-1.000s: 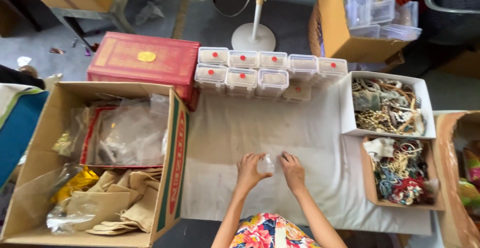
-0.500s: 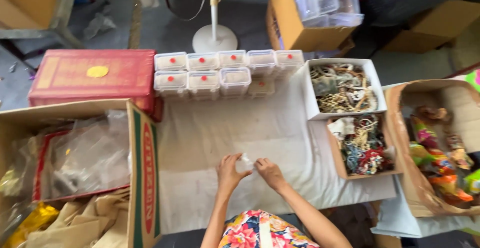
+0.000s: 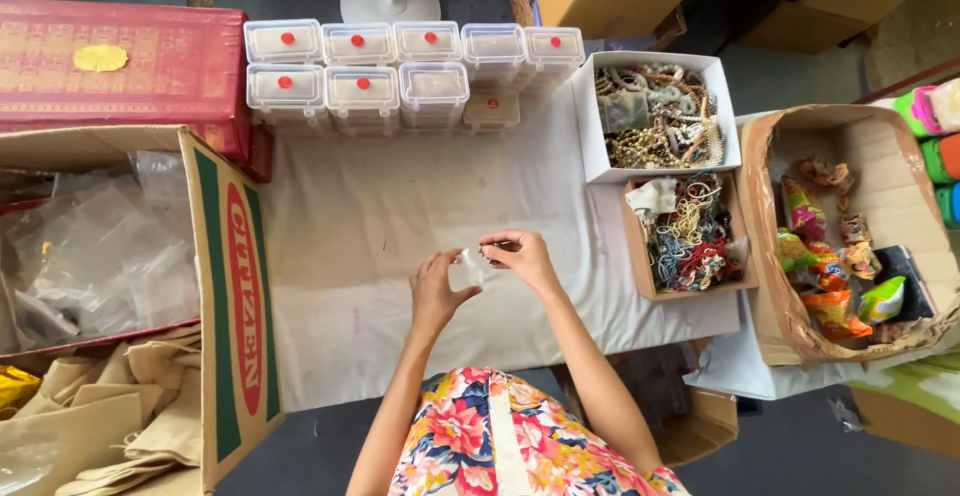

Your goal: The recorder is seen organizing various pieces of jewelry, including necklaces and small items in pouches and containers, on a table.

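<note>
A small clear plastic pouch [image 3: 470, 268], crinkly and see-through, is pinched between the left hand [image 3: 437, 291] and right hand [image 3: 522, 259] above a wrinkled white cloth [image 3: 400, 206] at frame centre, fingers of both closed on its edges. Rectangular clear lidded tubs w/ red dots [image 3: 360, 66] are stacked at 12 o'clock. At 3 o'clock, a small brown cardboard tray w/ tangled beaded jewellery [image 3: 692, 236] is seen; at 9, a big cardboard box [image 3: 232, 296] w/ plastic bags.
</note>
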